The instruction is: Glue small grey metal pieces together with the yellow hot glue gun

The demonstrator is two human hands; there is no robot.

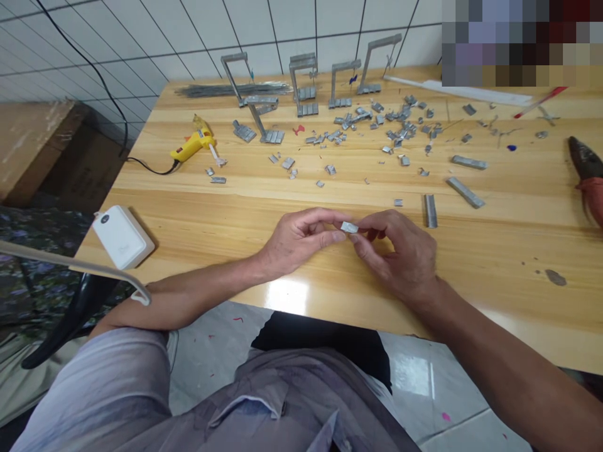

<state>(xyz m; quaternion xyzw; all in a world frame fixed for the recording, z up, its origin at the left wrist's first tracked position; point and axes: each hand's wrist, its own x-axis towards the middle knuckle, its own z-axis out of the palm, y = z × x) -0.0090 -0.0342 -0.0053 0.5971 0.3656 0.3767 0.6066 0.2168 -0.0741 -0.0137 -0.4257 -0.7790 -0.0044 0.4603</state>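
Note:
A small silver piece of staple strip point(349, 227) is held above the wooden table near its front edge. My left hand point(308, 237) pinches its left end between thumb and forefinger. At the right end, the fingertips of my right hand point(398, 248) close on the same piece. Longer grey staple strips point(430, 211) lie to the right of my right hand. Beyond my hands, many loose short staple pieces point(400, 129) are scattered over the table point(226, 207). Several small upright frames point(301, 81) made of such strips stand at the back.
On the left lie a yellow glue gun point(195, 141) with a black cord and a white power bank point(123, 236). A bundle of thin wires point(230, 90) rests by the tiled wall. Red-handled pliers point(588, 182) lie at the right edge; a white strip point(475, 93) is at the back.

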